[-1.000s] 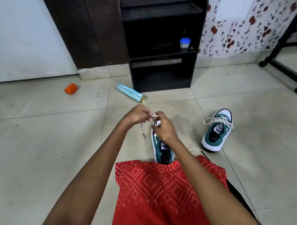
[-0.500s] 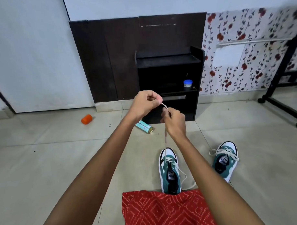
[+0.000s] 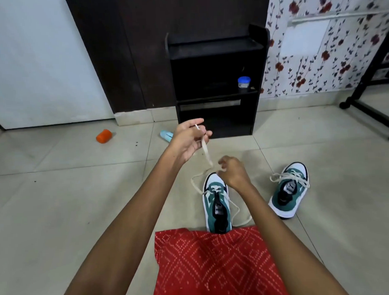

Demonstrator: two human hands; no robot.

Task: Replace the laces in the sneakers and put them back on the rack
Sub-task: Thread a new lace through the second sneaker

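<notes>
Left hand [image 3: 189, 139] is pinching the lace [image 3: 208, 156] above the near sneaker [image 3: 216, 204]; right hand [image 3: 234, 173] is curling beside it, grip unclear.

Even indoor light, soft shadows, wide-angle edge distortion, slight blur

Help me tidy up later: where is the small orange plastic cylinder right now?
In the head view the small orange plastic cylinder lies on the tiled floor at left, left of the pale blue tube and the black shoe rack.
</notes>
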